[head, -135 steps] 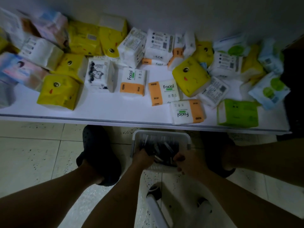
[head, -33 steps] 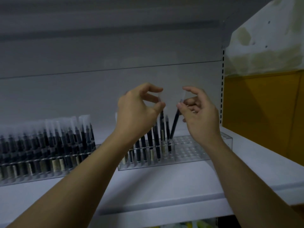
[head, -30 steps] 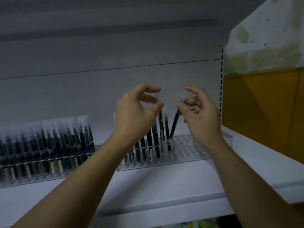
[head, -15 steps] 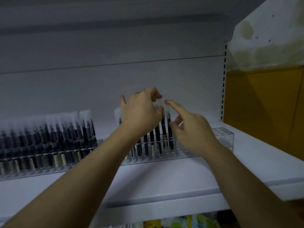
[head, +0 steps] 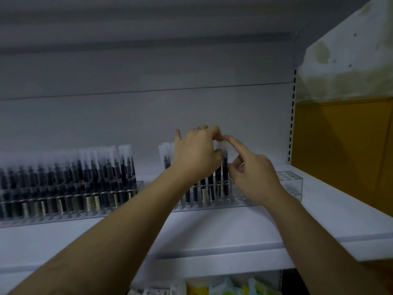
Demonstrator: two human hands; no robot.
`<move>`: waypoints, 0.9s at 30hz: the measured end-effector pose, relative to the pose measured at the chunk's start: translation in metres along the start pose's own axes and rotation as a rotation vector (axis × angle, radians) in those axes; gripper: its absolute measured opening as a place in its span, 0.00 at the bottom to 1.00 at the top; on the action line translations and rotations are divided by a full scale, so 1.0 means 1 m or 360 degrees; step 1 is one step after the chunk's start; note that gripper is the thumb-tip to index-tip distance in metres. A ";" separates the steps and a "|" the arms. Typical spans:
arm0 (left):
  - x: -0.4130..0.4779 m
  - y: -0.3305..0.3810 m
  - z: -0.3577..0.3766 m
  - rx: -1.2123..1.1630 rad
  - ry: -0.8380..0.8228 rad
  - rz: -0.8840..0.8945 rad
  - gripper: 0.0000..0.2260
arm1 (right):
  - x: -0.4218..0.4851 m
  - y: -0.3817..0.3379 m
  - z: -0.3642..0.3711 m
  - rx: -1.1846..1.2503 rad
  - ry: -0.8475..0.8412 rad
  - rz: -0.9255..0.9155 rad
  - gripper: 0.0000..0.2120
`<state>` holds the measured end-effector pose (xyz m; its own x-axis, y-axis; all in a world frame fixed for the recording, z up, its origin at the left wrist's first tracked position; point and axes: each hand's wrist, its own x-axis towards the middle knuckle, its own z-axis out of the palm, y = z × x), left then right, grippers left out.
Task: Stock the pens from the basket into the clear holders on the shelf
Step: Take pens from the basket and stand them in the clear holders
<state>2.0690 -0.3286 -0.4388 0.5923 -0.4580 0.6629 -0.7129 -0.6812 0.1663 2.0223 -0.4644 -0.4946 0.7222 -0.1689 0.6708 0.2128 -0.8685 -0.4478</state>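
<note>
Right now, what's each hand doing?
Left hand: pinching a pen standing in the clear holder.
Right hand: open, index fingertip pressing a pen cap.

Left hand (head: pixel 196 153): back toward viewer, fingers curled, thumb and fingertips pinching a pen (head: pixel 225 169) at its cap. Right hand (head: pixel 254 174): just beside the left, index finger straight, its tip at the left fingertips, other fingers loosely curled.

Clear glossy plastic in the holders (head: pixel 290 185), frosted plastic caps over dark smooth barrels on the pens (head: pixel 123 171). Smooth matt white finish on the shelf (head: pixel 212 228). Rough, blotched plaster on the wall (head: pixel 344 60), shiny wrap round the packs (head: pixel 223 288).
</note>
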 end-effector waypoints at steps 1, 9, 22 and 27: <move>-0.002 -0.001 0.000 0.0038 0.0017 0.0008 0.12 | 0.000 0.000 0.000 -0.0004 0.0001 0.0000 0.33; -0.023 -0.012 -0.022 0.0246 0.0092 0.0127 0.24 | -0.015 -0.006 0.000 0.0061 -0.0010 0.0045 0.39; -0.160 -0.037 -0.057 0.0122 0.0349 0.0107 0.17 | -0.107 -0.095 0.001 0.0148 -0.0009 -0.0298 0.26; -0.232 -0.059 -0.057 0.0112 0.0315 0.0020 0.19 | -0.156 -0.121 0.030 0.0337 -0.0020 -0.0377 0.20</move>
<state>1.9517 -0.1495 -0.5607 0.4932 -0.3504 0.7962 -0.6878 -0.7174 0.1103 1.9035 -0.3192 -0.5633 0.6438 0.0334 0.7644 0.5074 -0.7664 -0.3939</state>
